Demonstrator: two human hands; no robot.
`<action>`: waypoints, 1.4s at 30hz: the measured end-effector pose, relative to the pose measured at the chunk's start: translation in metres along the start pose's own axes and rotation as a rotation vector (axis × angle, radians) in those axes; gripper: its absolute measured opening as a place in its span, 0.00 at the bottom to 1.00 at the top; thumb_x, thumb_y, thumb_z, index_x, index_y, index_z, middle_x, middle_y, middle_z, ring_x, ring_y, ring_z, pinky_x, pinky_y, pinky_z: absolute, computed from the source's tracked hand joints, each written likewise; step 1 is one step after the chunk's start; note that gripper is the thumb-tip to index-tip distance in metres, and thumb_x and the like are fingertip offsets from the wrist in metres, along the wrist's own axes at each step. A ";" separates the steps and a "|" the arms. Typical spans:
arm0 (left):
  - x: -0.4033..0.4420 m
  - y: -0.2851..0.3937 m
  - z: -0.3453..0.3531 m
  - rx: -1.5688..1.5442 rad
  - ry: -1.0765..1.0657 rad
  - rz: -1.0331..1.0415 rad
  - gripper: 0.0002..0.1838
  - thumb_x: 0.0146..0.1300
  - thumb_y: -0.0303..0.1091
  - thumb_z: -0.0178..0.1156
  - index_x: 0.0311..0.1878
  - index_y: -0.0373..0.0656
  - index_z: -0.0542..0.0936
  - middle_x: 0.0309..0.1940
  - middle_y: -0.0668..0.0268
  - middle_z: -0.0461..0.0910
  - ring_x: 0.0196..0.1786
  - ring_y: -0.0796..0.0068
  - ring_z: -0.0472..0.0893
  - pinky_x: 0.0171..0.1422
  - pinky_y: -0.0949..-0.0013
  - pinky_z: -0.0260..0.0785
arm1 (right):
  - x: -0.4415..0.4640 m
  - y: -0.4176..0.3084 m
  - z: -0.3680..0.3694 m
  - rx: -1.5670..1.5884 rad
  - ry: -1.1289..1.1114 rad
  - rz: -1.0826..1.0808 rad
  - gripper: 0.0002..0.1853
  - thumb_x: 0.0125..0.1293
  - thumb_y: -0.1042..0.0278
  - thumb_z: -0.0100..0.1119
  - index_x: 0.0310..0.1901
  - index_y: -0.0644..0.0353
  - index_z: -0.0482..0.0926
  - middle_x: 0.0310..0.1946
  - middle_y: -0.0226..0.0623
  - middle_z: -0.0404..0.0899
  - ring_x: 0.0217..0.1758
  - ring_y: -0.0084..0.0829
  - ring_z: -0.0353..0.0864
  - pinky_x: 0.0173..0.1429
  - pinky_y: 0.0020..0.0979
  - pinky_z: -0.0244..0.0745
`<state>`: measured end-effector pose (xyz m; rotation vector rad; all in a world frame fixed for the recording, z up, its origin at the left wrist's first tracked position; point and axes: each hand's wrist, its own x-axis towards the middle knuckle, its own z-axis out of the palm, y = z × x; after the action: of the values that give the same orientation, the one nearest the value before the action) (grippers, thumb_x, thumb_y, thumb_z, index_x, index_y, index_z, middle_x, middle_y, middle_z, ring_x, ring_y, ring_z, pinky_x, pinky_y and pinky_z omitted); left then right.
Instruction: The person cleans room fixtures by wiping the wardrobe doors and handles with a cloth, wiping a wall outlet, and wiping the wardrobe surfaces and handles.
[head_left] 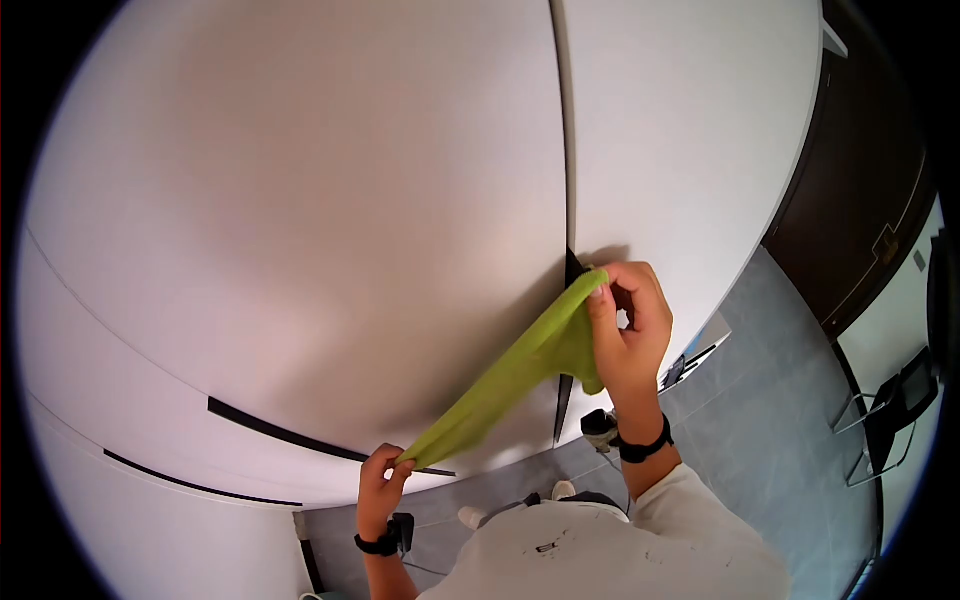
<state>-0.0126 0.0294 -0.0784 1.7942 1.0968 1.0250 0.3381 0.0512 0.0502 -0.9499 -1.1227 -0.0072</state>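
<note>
White cabinet [370,200] front — green cloth [510,378] slanting between left hand [378,492] and right hand [638,330] — each pinching one end.

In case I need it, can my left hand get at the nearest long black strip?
Probably yes: your left hand is beside the black strip, which is mostly uncovered, though that hand's grip on the green cloth may need freeing.

Grey tiled floor [740,400], faint joint lines, running from lower centre to right of frame, light shoes [565,490] on it at bottom centre, black chair [912,388], metal legs, standing near right edge.
</note>
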 end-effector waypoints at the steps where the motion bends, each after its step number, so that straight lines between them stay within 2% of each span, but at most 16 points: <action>1: 0.002 -0.003 0.000 -0.013 0.003 -0.001 0.08 0.61 0.25 0.62 0.37 0.35 0.73 0.28 0.63 0.75 0.29 0.75 0.74 0.36 0.74 0.68 | -0.002 0.001 0.002 -0.014 0.003 -0.003 0.03 0.63 0.77 0.58 0.37 0.65 0.75 0.29 0.32 0.72 0.24 0.17 0.67 0.28 0.19 0.63; 6: 0.010 -0.023 0.007 0.122 0.007 -0.021 0.08 0.58 0.25 0.64 0.37 0.36 0.74 0.26 0.63 0.76 0.28 0.74 0.75 0.34 0.73 0.69 | -0.015 0.010 0.018 -0.012 -0.002 -0.055 0.03 0.63 0.77 0.59 0.38 0.64 0.76 0.32 0.32 0.73 0.25 0.17 0.66 0.28 0.19 0.62; 11: 0.026 -0.044 0.014 0.132 -0.091 -0.001 0.07 0.57 0.25 0.63 0.37 0.37 0.75 0.28 0.58 0.78 0.29 0.61 0.77 0.37 0.67 0.70 | -0.046 0.023 0.023 -0.082 -0.011 -0.054 0.04 0.63 0.78 0.59 0.39 0.64 0.76 0.32 0.33 0.73 0.25 0.18 0.67 0.28 0.19 0.62; 17: 0.028 -0.079 0.008 0.293 -0.225 0.126 0.08 0.55 0.27 0.63 0.37 0.39 0.76 0.27 0.56 0.78 0.30 0.56 0.79 0.35 0.60 0.70 | -0.116 0.050 0.013 -0.275 -0.123 0.141 0.06 0.59 0.84 0.56 0.37 0.63 0.75 0.32 0.35 0.75 0.26 0.22 0.71 0.28 0.20 0.65; 20: 0.030 -0.069 -0.005 0.251 -0.232 0.100 0.06 0.58 0.30 0.60 0.37 0.40 0.76 0.26 0.55 0.77 0.30 0.55 0.79 0.33 0.58 0.70 | -0.110 0.034 0.024 -0.445 -0.137 -0.023 0.07 0.60 0.86 0.50 0.38 0.65 0.73 0.36 0.40 0.74 0.33 0.28 0.73 0.31 0.22 0.69; 21: 0.030 -0.066 -0.009 0.174 -0.205 0.065 0.06 0.59 0.30 0.59 0.37 0.41 0.76 0.25 0.54 0.77 0.30 0.54 0.79 0.33 0.57 0.70 | -0.112 0.029 0.026 -0.462 -0.103 0.039 0.02 0.67 0.81 0.49 0.38 0.65 0.72 0.37 0.39 0.73 0.40 0.29 0.72 0.48 0.29 0.70; 23: 0.014 -0.090 -0.012 0.142 -0.083 0.110 0.06 0.59 0.27 0.59 0.39 0.41 0.76 0.27 0.53 0.77 0.30 0.53 0.77 0.34 0.58 0.69 | -0.107 0.023 0.038 -0.452 0.069 0.012 0.01 0.65 0.80 0.53 0.36 0.66 0.72 0.36 0.37 0.72 0.38 0.30 0.70 0.47 0.29 0.70; 25: 0.017 -0.105 -0.008 0.410 -0.190 0.277 0.07 0.59 0.28 0.58 0.41 0.42 0.74 0.32 0.55 0.78 0.34 0.55 0.79 0.36 0.58 0.70 | -0.090 0.011 0.042 -0.546 0.029 -0.322 0.02 0.66 0.79 0.50 0.37 0.65 0.73 0.32 0.36 0.68 0.33 0.30 0.69 0.37 0.30 0.70; 30: -0.026 -0.042 -0.068 0.131 0.212 0.328 0.11 0.55 0.25 0.58 0.42 0.41 0.73 0.35 0.58 0.77 0.38 0.54 0.78 0.40 0.58 0.71 | -0.135 -0.049 0.146 -0.056 0.016 -0.274 0.05 0.64 0.74 0.56 0.37 0.66 0.73 0.32 0.35 0.70 0.29 0.26 0.68 0.32 0.26 0.67; 31: -0.037 -0.042 -0.084 0.000 0.336 0.353 0.12 0.53 0.23 0.58 0.42 0.41 0.73 0.36 0.58 0.77 0.39 0.54 0.78 0.41 0.59 0.71 | -0.146 -0.054 0.162 -0.051 -0.032 -0.059 0.05 0.65 0.74 0.55 0.39 0.66 0.74 0.34 0.35 0.73 0.30 0.26 0.71 0.35 0.26 0.69; 33: -0.059 -0.051 -0.103 -0.074 0.460 0.317 0.13 0.53 0.21 0.56 0.43 0.41 0.73 0.37 0.59 0.77 0.39 0.60 0.78 0.45 0.63 0.71 | -0.159 -0.065 0.200 0.005 -0.091 0.095 0.05 0.65 0.77 0.55 0.42 0.66 0.75 0.37 0.37 0.75 0.33 0.26 0.74 0.37 0.26 0.71; 35: -0.082 -0.070 -0.133 -0.383 0.648 0.227 0.12 0.56 0.21 0.55 0.44 0.41 0.73 0.38 0.60 0.77 0.40 0.66 0.78 0.48 0.67 0.70 | -0.183 -0.059 0.233 0.023 -0.188 0.011 0.06 0.65 0.79 0.55 0.42 0.67 0.77 0.39 0.37 0.76 0.34 0.25 0.75 0.37 0.25 0.73; 38: -0.096 -0.095 -0.169 -0.421 0.803 0.169 0.13 0.59 0.16 0.48 0.47 0.39 0.69 0.40 0.63 0.76 0.43 0.74 0.75 0.47 0.70 0.68 | -0.212 -0.066 0.273 -0.066 -0.510 0.017 0.07 0.63 0.79 0.59 0.43 0.69 0.78 0.39 0.36 0.76 0.33 0.25 0.75 0.33 0.24 0.74; 39: -0.099 -0.101 -0.184 -0.409 0.808 0.164 0.13 0.59 0.16 0.48 0.47 0.39 0.69 0.40 0.63 0.76 0.43 0.74 0.75 0.47 0.70 0.68 | -0.215 -0.064 0.281 -0.056 -0.513 0.025 0.07 0.63 0.79 0.59 0.43 0.69 0.78 0.39 0.36 0.76 0.33 0.25 0.75 0.33 0.24 0.74; 41: -0.112 -0.119 -0.223 -0.322 0.821 0.143 0.13 0.59 0.15 0.48 0.47 0.38 0.68 0.41 0.64 0.76 0.43 0.77 0.73 0.46 0.73 0.66 | -0.225 -0.059 0.300 -0.242 -0.198 0.003 0.08 0.63 0.77 0.60 0.43 0.68 0.78 0.38 0.36 0.77 0.33 0.25 0.75 0.30 0.22 0.74; 42: -0.116 -0.122 -0.241 -0.283 0.893 0.144 0.12 0.59 0.15 0.50 0.46 0.39 0.71 0.39 0.65 0.76 0.40 0.78 0.73 0.43 0.73 0.66 | -0.226 -0.062 0.305 -0.160 -0.160 0.018 0.08 0.64 0.76 0.60 0.43 0.68 0.78 0.38 0.36 0.77 0.33 0.25 0.76 0.29 0.22 0.74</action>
<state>-0.3022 0.0103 -0.1264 1.1879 1.2325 2.0589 -0.0276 0.1106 -0.0518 -1.1190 -1.2750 -0.0064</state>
